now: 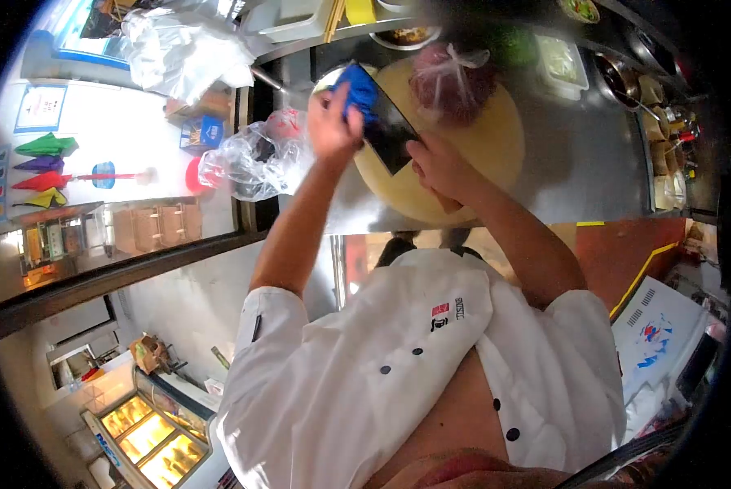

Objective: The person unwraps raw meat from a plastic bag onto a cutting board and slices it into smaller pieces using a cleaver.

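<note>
A cleaver [393, 140] with a broad dark blade is held over a round, pale cutting board [492, 159]. My right hand [440, 167] is closed around its handle, and a bit of the wooden end shows below the fist. A bunched blue cloth [355, 88] lies against the far end of the blade. My left hand [337, 126] grips this cloth, with its fingers partly blurred. Behind the blade, a clear plastic bag of dark red contents [453, 85] rests on the board; its top is gathered.
Crumpled clear plastic bags [259, 155] lie left of the board. A white tub [561, 65] and a metal bowl [406, 37] stand at the back. Containers and a ladle in a pot [622, 81] line the right side. The steel counter [581, 163] carries the board.
</note>
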`<action>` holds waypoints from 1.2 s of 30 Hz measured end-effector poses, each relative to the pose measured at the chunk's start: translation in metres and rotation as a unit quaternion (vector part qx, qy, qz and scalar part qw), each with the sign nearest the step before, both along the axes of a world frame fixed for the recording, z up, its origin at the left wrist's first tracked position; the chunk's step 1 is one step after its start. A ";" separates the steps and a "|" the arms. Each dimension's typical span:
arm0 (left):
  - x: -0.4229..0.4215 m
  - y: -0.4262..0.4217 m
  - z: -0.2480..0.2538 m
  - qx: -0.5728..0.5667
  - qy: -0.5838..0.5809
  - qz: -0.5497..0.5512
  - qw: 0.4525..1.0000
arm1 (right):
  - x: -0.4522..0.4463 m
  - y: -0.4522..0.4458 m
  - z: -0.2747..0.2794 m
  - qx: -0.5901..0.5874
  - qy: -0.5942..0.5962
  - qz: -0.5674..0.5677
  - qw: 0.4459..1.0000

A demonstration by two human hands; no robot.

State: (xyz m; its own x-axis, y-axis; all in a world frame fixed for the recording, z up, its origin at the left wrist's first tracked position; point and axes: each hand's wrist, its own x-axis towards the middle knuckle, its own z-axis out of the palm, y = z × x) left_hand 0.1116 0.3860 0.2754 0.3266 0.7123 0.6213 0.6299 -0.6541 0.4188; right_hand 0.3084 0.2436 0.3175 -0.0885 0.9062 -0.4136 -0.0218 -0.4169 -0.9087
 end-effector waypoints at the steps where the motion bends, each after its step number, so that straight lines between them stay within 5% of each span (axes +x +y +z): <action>1: -0.016 0.026 -0.008 -0.018 0.008 0.021 1.000 | -0.002 0.004 -0.001 0.001 -0.007 -0.001 1.000; 3: -0.067 0.099 -0.088 -0.245 -0.072 0.046 0.966 | -0.002 0.007 -0.008 -0.028 -0.012 0.007 1.000; 7: -0.080 0.076 -0.082 -0.587 -0.353 -0.018 0.729 | -0.009 0.012 0.027 -0.083 0.106 -0.027 0.990; 12: -0.035 -0.011 -0.032 -0.650 -0.617 -0.245 0.369 | -0.043 0.038 0.002 -0.103 0.276 -0.065 0.953; 15: -0.025 -0.017 -0.017 -0.584 -0.645 -0.389 0.303 | -0.070 0.039 0.003 -0.081 0.207 -0.085 0.971; 17: -0.024 -0.012 -0.017 -0.589 -0.653 -0.316 0.358 | -0.070 0.035 0.004 -0.080 0.188 -0.087 0.975; 21: -0.046 0.024 -0.011 -0.575 -0.678 -0.305 0.342 | -0.058 0.012 0.010 -0.103 0.156 -0.096 0.978; 22: -0.051 0.046 -0.013 -0.514 -0.631 -0.316 0.488 | -0.054 0.004 0.014 -0.102 0.155 -0.098 0.978; 23: -0.059 0.067 -0.007 -0.515 -0.581 -0.280 0.565 | -0.049 -0.005 0.018 -0.125 0.144 -0.096 0.977; 24: -0.066 0.088 -0.001 -0.514 -0.523 -0.241 0.635 | -0.043 -0.016 0.021 -0.150 0.134 -0.093 0.975; 26: -0.077 0.106 0.015 -0.471 -0.549 -0.245 0.645 | -0.027 -0.045 -0.003 -0.154 0.118 -0.124 0.973; 27: -0.079 0.129 -0.018 -0.339 -0.456 -0.150 0.809 | -0.020 -0.058 -0.014 -0.157 0.110 -0.141 0.971; 29: -0.081 0.137 -0.034 -0.367 -0.197 -0.015 0.909 | -0.006 -0.087 -0.030 -0.174 0.106 -0.206 0.957; 30: -0.081 0.142 -0.041 -0.370 -0.058 0.037 0.926 | -0.005 -0.102 -0.034 -0.192 0.111 -0.253 0.942; 33: -0.087 0.152 -0.080 -0.308 -0.088 0.065 0.945 | 0.000 -0.120 -0.016 -0.153 0.118 -0.255 0.947; 36: -0.082 0.129 -0.041 -0.237 -0.157 0.049 0.958 | 0.007 -0.157 -0.036 -0.143 0.135 -0.267 0.943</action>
